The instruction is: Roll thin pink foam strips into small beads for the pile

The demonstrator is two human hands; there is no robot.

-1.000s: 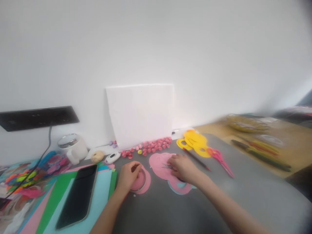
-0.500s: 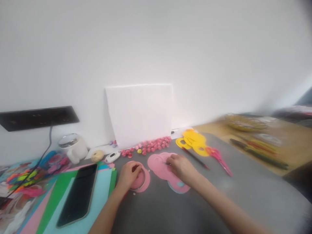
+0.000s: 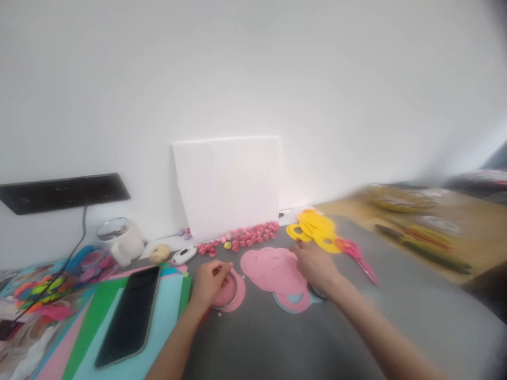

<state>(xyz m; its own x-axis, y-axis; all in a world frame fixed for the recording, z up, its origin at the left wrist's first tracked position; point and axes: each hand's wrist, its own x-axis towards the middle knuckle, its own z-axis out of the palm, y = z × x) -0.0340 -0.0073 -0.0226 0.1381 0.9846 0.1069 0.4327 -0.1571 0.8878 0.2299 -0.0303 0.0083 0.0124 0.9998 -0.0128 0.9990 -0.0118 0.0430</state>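
Observation:
My left hand (image 3: 209, 285) is closed, thumb and forefinger together at the upper rim of a thin round ring (image 3: 236, 295). This ring lies on pink paper discs (image 3: 241, 302). Over to the right, my right hand (image 3: 317, 266) is palm down on the grey mat, covering most of a pencil whose reddish end (image 3: 299, 241) peeks out past the fingers; whether they grip it is hidden. Beside this hand lies a heap of overlapping pink paper circles (image 3: 273, 269), with a cut-out pink ring and light blue paper (image 3: 285, 306) below. Something dark and curved shows under the wrist.
Yellow paper rings (image 3: 317, 227) and pink scissors (image 3: 360, 259) lie right of centre. Small pink pieces (image 3: 253, 236) line the foot of a white board (image 3: 229, 184). At left are a phone (image 3: 129, 316) on coloured sheets, a white mug (image 3: 122, 243) and a cable (image 3: 77, 243).
My right hand has left the pink circles and moved right onto the pencil. The pink heap is now more fully in sight. My left hand stays at the ring.

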